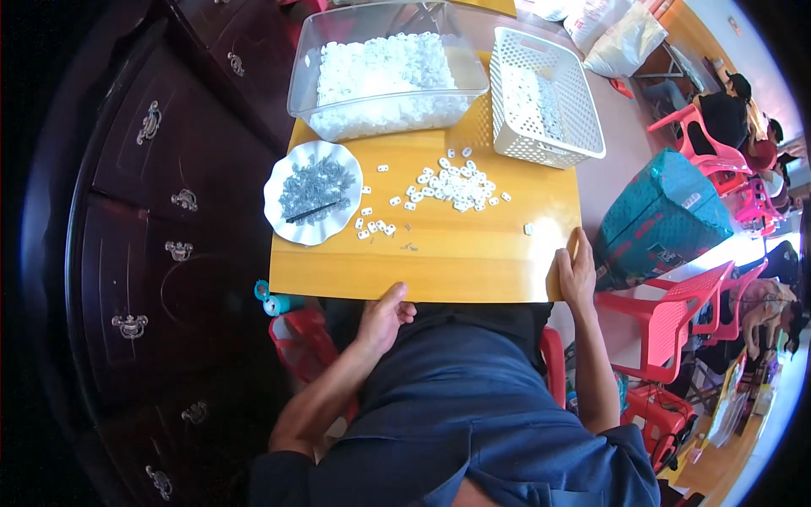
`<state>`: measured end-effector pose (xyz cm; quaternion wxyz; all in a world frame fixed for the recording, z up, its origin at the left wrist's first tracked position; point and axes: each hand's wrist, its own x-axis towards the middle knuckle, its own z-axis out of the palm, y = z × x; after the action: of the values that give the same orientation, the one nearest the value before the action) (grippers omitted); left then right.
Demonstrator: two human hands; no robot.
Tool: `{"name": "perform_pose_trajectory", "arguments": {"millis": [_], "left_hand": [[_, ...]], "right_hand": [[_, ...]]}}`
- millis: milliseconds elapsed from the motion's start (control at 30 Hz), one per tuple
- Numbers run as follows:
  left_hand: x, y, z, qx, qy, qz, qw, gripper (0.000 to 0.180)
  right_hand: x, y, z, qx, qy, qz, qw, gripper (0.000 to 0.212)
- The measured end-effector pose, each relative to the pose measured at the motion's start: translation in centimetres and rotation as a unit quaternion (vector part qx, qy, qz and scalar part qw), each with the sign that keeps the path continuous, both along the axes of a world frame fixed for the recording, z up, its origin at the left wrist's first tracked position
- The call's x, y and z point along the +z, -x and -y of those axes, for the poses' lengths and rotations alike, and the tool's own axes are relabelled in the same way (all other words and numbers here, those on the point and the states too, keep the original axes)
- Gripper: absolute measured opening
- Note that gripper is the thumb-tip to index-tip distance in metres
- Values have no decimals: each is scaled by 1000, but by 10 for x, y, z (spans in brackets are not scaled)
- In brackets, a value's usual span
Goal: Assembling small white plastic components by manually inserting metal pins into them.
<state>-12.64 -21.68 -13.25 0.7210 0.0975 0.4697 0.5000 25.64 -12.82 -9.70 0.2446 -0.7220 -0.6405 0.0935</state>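
My left hand [386,321] is at the near edge of the yellow wooden table [473,275], its thumb raised apart from loosely bent fingers and nothing visible in it. At the table's near right corner, my right hand [578,275] grips the edge, thumb on top and fingers along the side. A small white piece [528,229] lies by that hand. Further in is a heap of white oval two-holed pieces [460,184], with several loose ones [376,227] to the left. On the left, a scalloped white plate [274,211] holds small clear-grey parts [317,182] and a thin dark stick [311,212].
At the back stand a clear bin [304,93] of white pieces and a perforated white basket [583,139]. A dark drawer cabinet [169,220] flanks the left. To the right are a teal bag [659,215], red chairs [667,313] and other people [724,114].
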Motion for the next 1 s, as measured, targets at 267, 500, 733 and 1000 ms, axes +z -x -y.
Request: {"name": "perform_pose_trajectory", "arguments": {"millis": [267,500,733,1000], "left_hand": [[-20,-4,-24,-27,38,27,999,24],[-26,-25,-40,-46,42,32,998,26],[-36,-30,-52,-49,40,13,998,28],[5,4,-118,-276,-42,-220,934,14]], "right_hand": [[-22,-10,-25,8,4,-13,1000,59],[-30,-35,-42,8,8,-7,1000,58],[-40,-36,-56,8,25,-36,999,58],[-34,-10,-124,41,-114,-63,991,48]]}}
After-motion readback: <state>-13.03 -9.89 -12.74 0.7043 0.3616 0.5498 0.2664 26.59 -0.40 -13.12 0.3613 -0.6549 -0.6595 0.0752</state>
